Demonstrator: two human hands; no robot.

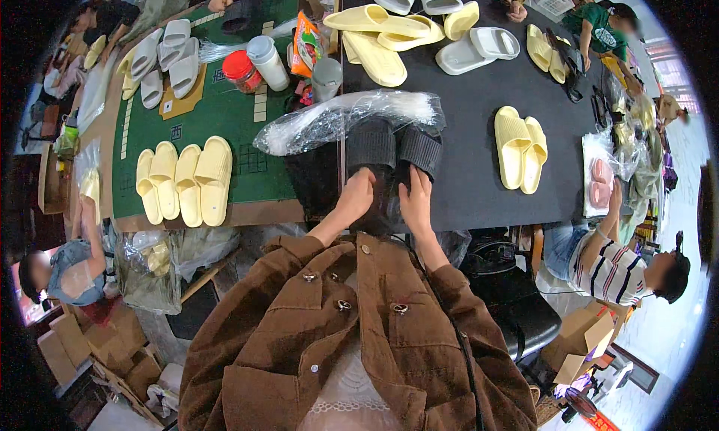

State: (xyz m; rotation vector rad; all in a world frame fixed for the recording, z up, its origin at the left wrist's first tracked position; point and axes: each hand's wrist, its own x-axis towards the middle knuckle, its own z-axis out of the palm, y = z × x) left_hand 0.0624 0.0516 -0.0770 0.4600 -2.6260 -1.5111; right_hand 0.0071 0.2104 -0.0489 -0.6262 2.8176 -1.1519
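Left hand (355,193) and right hand (416,199) are both closed over the heel ends of a pair of black slippers (395,148) lying just ahead of the fingers. The clear plastic bag (346,118) lies bunched over their toes; it could snag or tear.

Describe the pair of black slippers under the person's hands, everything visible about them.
The black slippers are a pair of slides with wide ribbed straps, in a matte, foam-like material. They lie side by side on the dark table, toes pointing away from the person. The left hand and right hand each press on a heel end. A crumpled clear plastic bag lies over their toe ends.
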